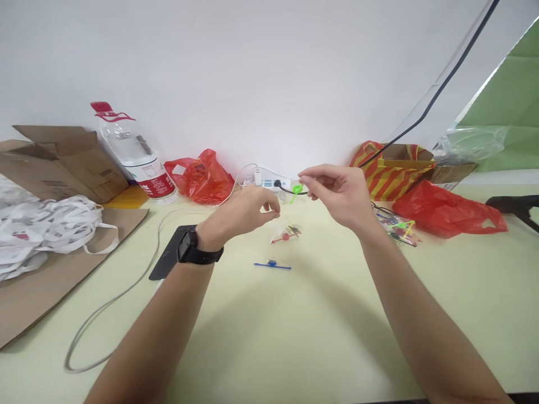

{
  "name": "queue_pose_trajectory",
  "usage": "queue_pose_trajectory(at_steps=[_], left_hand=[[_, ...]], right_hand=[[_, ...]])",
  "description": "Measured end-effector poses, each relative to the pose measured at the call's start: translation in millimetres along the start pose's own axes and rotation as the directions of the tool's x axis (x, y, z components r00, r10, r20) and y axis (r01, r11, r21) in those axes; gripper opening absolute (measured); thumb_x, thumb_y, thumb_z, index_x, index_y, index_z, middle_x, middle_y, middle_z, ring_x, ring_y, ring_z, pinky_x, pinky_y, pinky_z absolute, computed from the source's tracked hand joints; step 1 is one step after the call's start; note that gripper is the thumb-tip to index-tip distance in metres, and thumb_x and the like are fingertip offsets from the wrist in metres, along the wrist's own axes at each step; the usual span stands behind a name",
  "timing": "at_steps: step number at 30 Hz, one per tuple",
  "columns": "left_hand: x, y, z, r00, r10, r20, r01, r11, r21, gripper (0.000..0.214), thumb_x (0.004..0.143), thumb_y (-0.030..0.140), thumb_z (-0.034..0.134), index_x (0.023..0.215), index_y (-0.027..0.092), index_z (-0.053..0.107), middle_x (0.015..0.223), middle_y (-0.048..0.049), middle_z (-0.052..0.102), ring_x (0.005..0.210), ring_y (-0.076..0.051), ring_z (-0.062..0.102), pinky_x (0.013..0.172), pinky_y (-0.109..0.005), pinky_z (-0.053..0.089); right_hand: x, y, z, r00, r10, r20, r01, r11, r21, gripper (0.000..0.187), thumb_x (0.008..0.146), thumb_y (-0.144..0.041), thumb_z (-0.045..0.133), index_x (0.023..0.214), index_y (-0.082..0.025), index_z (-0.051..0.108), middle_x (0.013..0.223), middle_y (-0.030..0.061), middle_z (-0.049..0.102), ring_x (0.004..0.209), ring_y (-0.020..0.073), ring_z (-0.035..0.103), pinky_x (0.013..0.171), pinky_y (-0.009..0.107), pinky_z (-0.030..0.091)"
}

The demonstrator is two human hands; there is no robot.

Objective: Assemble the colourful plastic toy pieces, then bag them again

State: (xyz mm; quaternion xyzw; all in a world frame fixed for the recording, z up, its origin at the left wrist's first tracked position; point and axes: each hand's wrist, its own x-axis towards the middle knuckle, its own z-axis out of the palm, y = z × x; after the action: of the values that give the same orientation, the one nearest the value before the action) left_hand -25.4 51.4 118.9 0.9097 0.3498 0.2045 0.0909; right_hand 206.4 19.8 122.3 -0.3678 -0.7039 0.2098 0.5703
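My right hand [337, 193] is raised over the table, thumb and fingertips closed on a small bright green plastic piece [297, 189] with a round part and a thin stem. Facing it from the left, my left hand [248, 210], with a black watch on the wrist, has thumb and forefinger pinched together. Whether anything thin sits in that pinch is too small to tell. Below the hands lies a red plastic stick with a round disc [286, 237], beside a small dark and yellow bit [293, 229]. Nearer to me rests a blue plastic stick with a round part [272, 264].
Several small coloured plastic pieces [400, 229] lie right, beside a red plastic bag [446, 210]. A power strip [269, 183] stands by the wall. Left are a dark flat device [168, 258], a cable [90, 320], a large water bottle [145, 163] and white straps [54, 230] on cardboard.
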Motion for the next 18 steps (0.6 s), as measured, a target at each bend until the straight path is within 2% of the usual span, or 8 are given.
queue_pose_trajectory(at_steps=[4,8,11,13,15,17,18], left_hand=[[-0.3,4.2,-1.1,1.0,-0.007,0.003,0.006,1.0,0.003,0.016,0.091,0.028,0.063,0.089,0.024,0.078,0.09,-0.0019,0.078,0.076,-0.018,0.067,0.07,-0.03,0.048],[-0.8,6.6,-2.2,1.0,-0.009,0.003,0.009,1.0,0.001,0.017,0.091,0.03,0.063,0.088,0.023,0.077,0.088,-0.0017,0.077,0.073,-0.017,0.067,0.068,-0.029,0.047],[-0.9,6.1,-2.1,1.0,-0.011,0.006,0.011,1.0,-0.008,0.019,0.092,0.033,0.062,0.086,0.022,0.077,0.086,-0.0034,0.077,0.072,-0.018,0.067,0.067,-0.029,0.047],[-1.0,5.5,-1.9,1.0,-0.015,0.006,0.015,1.0,-0.012,0.02,0.091,0.034,0.062,0.086,0.022,0.078,0.085,-0.004,0.077,0.072,-0.018,0.067,0.068,-0.03,0.049],[-1.1,5.1,-1.7,1.0,-0.017,0.004,0.017,1.0,-0.022,0.02,0.091,0.034,0.062,0.085,0.023,0.078,0.086,-0.0038,0.078,0.072,-0.018,0.067,0.069,-0.03,0.049],[-1.2,4.8,-1.7,1.0,-0.016,0.004,0.016,0.999,-0.035,0.019,0.09,0.033,0.063,0.085,0.023,0.078,0.088,-0.0034,0.078,0.073,-0.018,0.067,0.07,-0.03,0.049],[-1.2,4.5,-1.6,1.0,-0.015,0.006,0.016,0.999,-0.04,0.018,0.09,0.032,0.063,0.084,0.023,0.077,0.088,-0.0032,0.078,0.074,-0.019,0.067,0.069,-0.03,0.049]], right_hand=[[-2.4,12.3,13.9,0.99,0.112,0.082,-0.106,0.992,-0.073,0.025,0.088,-0.038,0.071,0.097,-0.016,0.081,0.073,0.0031,0.074,0.049,0.0113,0.055,0.047,0.026,0.043],[-6.5,25.1,31.6,0.982,0.155,0.111,-0.142,0.983,-0.118,0.013,0.087,-0.025,0.069,0.089,-0.017,0.079,0.085,0.0057,0.078,0.074,0.0179,0.07,0.064,0.027,0.051],[-9.8,29.1,39.3,0.959,0.204,0.197,-0.152,0.956,-0.252,0.015,0.088,-0.019,0.063,0.088,-0.018,0.078,0.085,0.0061,0.078,0.08,0.0192,0.071,0.072,0.029,0.052],[-11.0,25.4,38.8,0.944,0.225,0.241,-0.135,0.93,-0.342,0.018,0.09,-0.021,0.06,0.091,-0.019,0.078,0.088,0.0063,0.078,0.08,0.019,0.069,0.073,0.029,0.05],[-11.2,16.2,34.5,0.951,0.218,0.219,-0.112,0.904,-0.412,0.02,0.092,-0.025,0.058,0.093,-0.019,0.077,0.09,0.0063,0.077,0.079,0.0187,0.066,0.07,0.029,0.047],[-11.1,3.4,28.3,0.963,0.194,0.188,-0.088,0.884,-0.459,0.021,0.094,-0.029,0.056,0.091,-0.019,0.074,0.084,0.0053,0.074,0.072,0.0173,0.061,0.065,0.028,0.043],[-11.3,-3.2,25.2,0.961,0.182,0.21,-0.066,0.883,-0.464,0.021,0.095,-0.029,0.055,0.09,-0.019,0.072,0.079,0.0043,0.072,0.069,0.0164,0.058,0.064,0.027,0.041]])
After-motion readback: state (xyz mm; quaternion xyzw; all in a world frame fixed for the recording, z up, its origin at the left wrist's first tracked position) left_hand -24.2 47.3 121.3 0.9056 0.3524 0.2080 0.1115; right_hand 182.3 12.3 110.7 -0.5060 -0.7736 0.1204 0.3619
